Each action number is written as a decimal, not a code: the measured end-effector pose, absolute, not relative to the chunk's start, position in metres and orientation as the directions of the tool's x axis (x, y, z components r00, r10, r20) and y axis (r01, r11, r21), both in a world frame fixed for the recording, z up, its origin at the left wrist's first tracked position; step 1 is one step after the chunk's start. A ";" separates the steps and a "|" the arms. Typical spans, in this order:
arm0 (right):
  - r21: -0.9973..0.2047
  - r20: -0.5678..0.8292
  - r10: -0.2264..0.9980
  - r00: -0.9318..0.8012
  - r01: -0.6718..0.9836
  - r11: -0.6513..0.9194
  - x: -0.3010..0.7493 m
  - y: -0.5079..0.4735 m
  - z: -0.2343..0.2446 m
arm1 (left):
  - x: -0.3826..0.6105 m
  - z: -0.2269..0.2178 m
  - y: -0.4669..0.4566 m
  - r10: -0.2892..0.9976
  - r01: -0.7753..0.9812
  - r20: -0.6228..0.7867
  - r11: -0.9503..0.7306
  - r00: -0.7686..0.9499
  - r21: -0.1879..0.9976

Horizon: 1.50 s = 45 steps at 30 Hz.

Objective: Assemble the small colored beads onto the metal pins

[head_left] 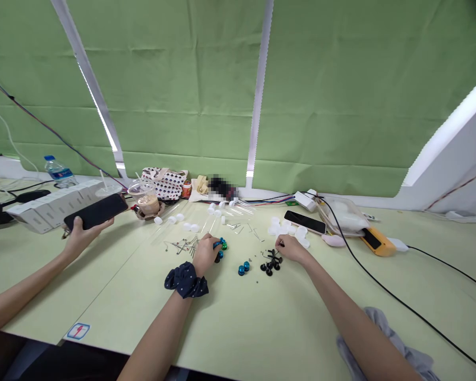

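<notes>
1. Several slim metallic rods (187,247) lie scattered just left of your left hand (206,253).
2. Soft navy dotted cloth, a scrunchie (186,280), rings that wrist; your fingers curl over glossy blue and green balls (224,244), but I cannot tell whether they grip one.
3. Two shiny blue balls (246,266) sit between your hands.
4. Black, disc-headed stemmed pieces (269,266) cluster beside your right hand (289,247), its fingertips bunched; their hold is unclear.
5. Translucent round caps (301,232) lie beyond it.
</notes>
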State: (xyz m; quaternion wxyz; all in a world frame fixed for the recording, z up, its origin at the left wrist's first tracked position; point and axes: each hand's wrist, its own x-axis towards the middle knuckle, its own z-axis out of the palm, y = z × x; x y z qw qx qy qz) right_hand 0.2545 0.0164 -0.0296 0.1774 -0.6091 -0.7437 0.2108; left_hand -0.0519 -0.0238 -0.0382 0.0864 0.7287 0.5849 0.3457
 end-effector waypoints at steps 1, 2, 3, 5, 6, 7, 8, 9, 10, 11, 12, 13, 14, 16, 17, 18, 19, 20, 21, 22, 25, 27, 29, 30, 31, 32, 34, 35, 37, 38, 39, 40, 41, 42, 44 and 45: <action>-0.530 -0.001 0.979 -0.202 0.831 0.171 0.254 0.017 -0.031 | -0.052 -0.038 -0.024 0.913 0.791 0.400 -0.302 0.079 0.533; -0.531 -0.010 0.978 -0.210 0.829 0.172 0.254 0.017 -0.031 | -0.052 -0.038 -0.024 0.914 0.790 0.398 -0.301 0.079 0.535; -0.533 -0.019 0.976 -0.216 0.828 0.173 0.253 0.017 -0.032 | -0.052 -0.038 -0.024 0.915 0.790 0.396 -0.299 0.078 0.536; -0.535 -0.032 0.974 -0.226 0.827 0.174 0.251 0.017 -0.034 | -0.051 -0.035 -0.026 0.913 0.792 0.403 -0.292 0.064 0.536; -0.535 -0.035 0.973 -0.229 0.826 0.176 0.251 0.018 -0.035 | -0.049 -0.033 -0.028 0.908 0.793 0.414 -0.293 0.056 0.535; -0.536 -0.036 0.972 -0.233 0.825 0.178 0.250 0.018 -0.036 | -0.046 -0.029 -0.031 0.900 0.791 0.432 -0.303 0.054 0.532; -0.537 -0.036 0.971 -0.238 0.824 0.182 0.249 0.018 -0.037 | -0.043 -0.025 -0.035 0.890 0.786 0.452 -0.326 0.067 0.526; -0.539 -0.037 0.969 -0.243 0.821 0.186 0.249 0.018 -0.038 | -0.037 -0.022 -0.039 0.878 0.777 0.468 -0.361 0.098 0.515; -0.542 -0.038 0.968 -0.249 0.819 0.189 0.249 0.018 -0.038 | -0.031 -0.018 -0.044 0.867 0.761 0.475 -0.409 0.152 0.504; -0.545 -0.039 0.966 -0.254 0.816 0.193 0.248 0.019 -0.039 | -0.024 -0.015 -0.050 0.857 0.739 0.465 -0.459 0.223 0.492; -0.547 -0.040 0.965 -0.258 0.814 0.195 0.248 0.019 -0.040 | -0.017 -0.014 -0.056 0.847 0.719 0.440 -0.503 0.298 0.480; -0.550 -0.041 0.965 -0.260 0.812 0.195 0.248 0.019 -0.040 | -0.009 -0.013 -0.061 0.838 0.706 0.418 -0.530 0.352 0.469; -0.552 -0.044 0.964 -0.262 0.811 0.195 0.248 0.020 -0.041 | -0.003 -0.014 -0.065 0.832 0.702 0.387 -0.547 0.398 0.456; -0.559 -0.053 0.962 -0.266 0.807 0.192 0.248 0.020 -0.041 | 0.007 -0.018 -0.071 0.829 0.705 0.325 -0.558 0.455 0.437; -0.563 -0.058 0.961 -0.269 0.804 0.191 0.247 0.020 -0.042 | 0.010 -0.021 -0.072 0.830 0.706 0.302 -0.558 0.469 0.437; -0.568 -0.061 0.960 -0.272 0.801 0.191 0.247 0.020 -0.042 | 0.012 -0.025 -0.072 0.831 0.701 0.289 -0.556 0.475 0.446; -0.572 -0.062 0.960 -0.275 0.797 0.191 0.246 0.020 -0.041 | 0.012 -0.028 -0.072 0.832 0.689 0.286 -0.554 0.476 0.467; -0.576 -0.061 0.959 -0.276 0.795 0.192 0.246 0.019 -0.041 | 0.012 -0.031 -0.070 0.832 0.669 0.290 -0.553 0.473 0.496; -0.579 -0.058 0.959 -0.277 0.792 0.194 0.245 0.019 -0.040 | 0.012 -0.033 -0.069 0.833 0.643 0.299 -0.551 0.466 0.532; -0.580 -0.053 0.960 -0.276 0.791 0.196 0.244 0.018 -0.040 | 0.011 -0.035 -0.067 0.834 0.613 0.310 -0.547 0.456 0.570; -0.572 -0.030 0.965 -0.262 0.796 0.198 0.243 0.015 -0.037 | 0.007 -0.035 -0.062 0.855 0.526 0.341 -0.511 0.390 0.680; -0.556 -0.001 0.974 -0.226 0.809 0.188 0.242 0.013 -0.033 | 0.005 -0.033 -0.059 0.892 0.457 0.323 -0.441 0.315 0.772; -0.537 0.097 0.983 -0.159 0.823 0.186 0.237 0.009 -0.027 | 0.004 -0.031 -0.057 0.942 0.348 0.240 -0.311 0.234 0.884; -0.535 0.174 0.976 -0.129 0.820 0.204 0.233 0.006 -0.022 | 0.003 -0.030 -0.056 0.964 0.281 0.178 -0.230 0.198 0.932; -0.544 0.253 0.960 -0.119 0.803 0.243 0.228 0.001 -0.018 | 0.003 -0.030 -0.055 0.979 0.209 0.117 -0.152 0.169 0.966; -0.570 0.307 0.940 -0.151 0.761 0.309 0.222 -0.004 -0.013 | 0.003 -0.029 -0.054 0.987 0.139 0.064 -0.085 0.145 0.987; -0.693 0.285 0.913 -0.293 0.595 0.407 0.207 -0.017 -0.007 | 0.005 -0.028 -0.054 0.993 0.014 -0.001 -0.001 0.120 1.000; -0.773 0.234 0.906 -0.352 0.497 0.393 0.198 -0.024 -0.006 | 0.006 -0.028 -0.055 0.993 -0.040 -0.017 0.021 0.119 0.999; -0.899 0.135 0.906 -0.402 0.334 0.282 0.182 -0.035 -0.008 | 0.009 -0.028 -0.057 0.989 -0.128 -0.030 0.049 0.144 0.991; -0.941 0.090 0.907 -0.411 0.263 0.212 0.176 -0.039 -0.011 | 0.010 -0.028 -0.058 0.986 -0.164 -0.030 0.057 0.162 0.985; -0.972 0.052 0.909 -0.413 0.187 0.141 0.170 -0.042 -0.014 | 0.011 -0.029 -0.058 0.984 -0.196 -0.025 0.061 0.179 0.979; -0.989 0.029 0.911 -0.411 0.118 0.085 0.166 -0.044 -0.017 | 0.012 -0.029 -0.059 0.981 -0.226 -0.019 0.063 0.190 0.972; -0.997 0.017 0.914 -0.406 0.062 0.046 0.164 -0.044 -0.020 | 0.013 -0.030 -0.059 0.980 -0.256 -0.015 0.066 0.199 0.964; -1.000 0.012 0.918 -0.397 0.018 0.021 0.163 -0.044 -0.022 | 0.013 -0.031 -0.059 0.978 -0.286 -0.012 0.072 0.206 0.956; -0.999 0.013 0.926 -0.376 -0.032 0.002 0.163 -0.044 -0.024 | 0.013 -0.032 -0.059 0.974 -0.339 -0.012 0.090 0.226 0.937; -0.999 0.015 0.928 -0.372 -0.046 -0.002 0.164 -0.043 -0.023 | 0.013 -0.033 -0.058 0.972 -0.356 -0.008 0.093 0.235 0.930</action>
